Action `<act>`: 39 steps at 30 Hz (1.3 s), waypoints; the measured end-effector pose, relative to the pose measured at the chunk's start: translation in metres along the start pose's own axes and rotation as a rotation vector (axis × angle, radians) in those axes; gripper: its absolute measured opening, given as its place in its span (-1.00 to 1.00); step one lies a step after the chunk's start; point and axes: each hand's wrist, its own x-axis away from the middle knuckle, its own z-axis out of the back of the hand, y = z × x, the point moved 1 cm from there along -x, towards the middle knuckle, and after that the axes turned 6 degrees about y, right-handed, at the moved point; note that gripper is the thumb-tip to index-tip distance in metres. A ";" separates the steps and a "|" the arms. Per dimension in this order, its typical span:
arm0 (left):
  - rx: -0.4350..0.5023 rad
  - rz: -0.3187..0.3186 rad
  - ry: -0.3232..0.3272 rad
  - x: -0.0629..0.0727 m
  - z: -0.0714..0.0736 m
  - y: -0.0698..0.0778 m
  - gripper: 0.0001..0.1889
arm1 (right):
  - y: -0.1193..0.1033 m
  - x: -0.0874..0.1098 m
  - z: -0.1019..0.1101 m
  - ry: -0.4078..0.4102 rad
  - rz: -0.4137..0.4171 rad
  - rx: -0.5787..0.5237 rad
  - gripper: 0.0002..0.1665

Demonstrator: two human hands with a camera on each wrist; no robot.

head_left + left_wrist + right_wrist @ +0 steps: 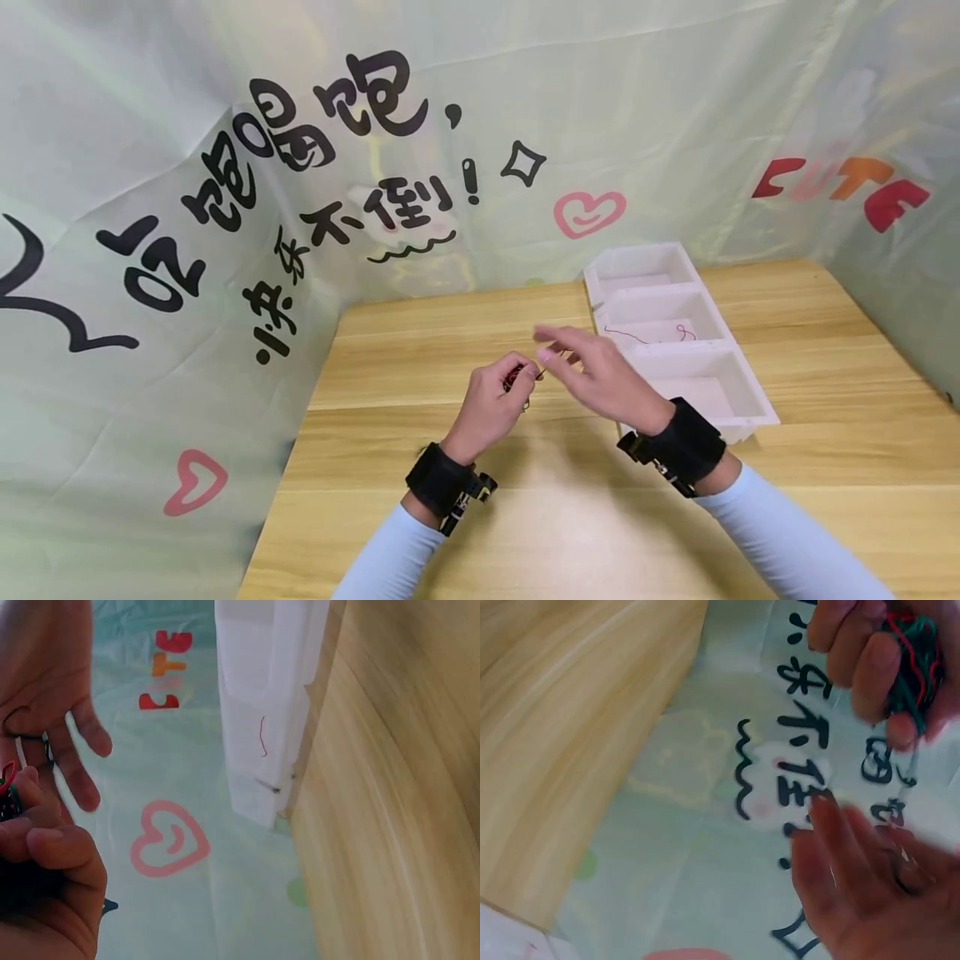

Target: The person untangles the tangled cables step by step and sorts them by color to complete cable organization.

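My left hand [491, 400] grips a small tangle of red, green and dark string [915, 667] above the table, its fingers curled round it. Red and green strands show at its edge in the left wrist view. To the right of it my right hand [600, 371] is raised with fingers fairly straight, blurred in the right wrist view. A dark strand [30, 736] lies across the fingers of this hand and toward its palm, as the left wrist view shows. The right hand overlaps part of the white tray in the head view.
On the wooden table [420, 350] stands a white tray [738, 358] with three compartments, to the right of the hands. A thin red thread [684, 333] lies in its middle compartment. Printed pale cloth [487, 108] hangs behind the table and along its sides.
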 end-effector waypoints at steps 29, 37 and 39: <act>0.156 0.038 0.199 -0.009 -0.008 0.021 -0.93 | 0.021 -0.022 0.045 0.731 -0.089 -0.335 -0.77; 0.087 0.096 0.124 -0.012 -0.017 0.010 -0.91 | 0.002 -0.024 0.026 0.398 -0.211 -1.022 -0.66; 0.093 0.102 0.129 -0.012 -0.017 0.007 -0.90 | -0.001 -0.023 0.018 0.358 -0.179 -0.877 -0.68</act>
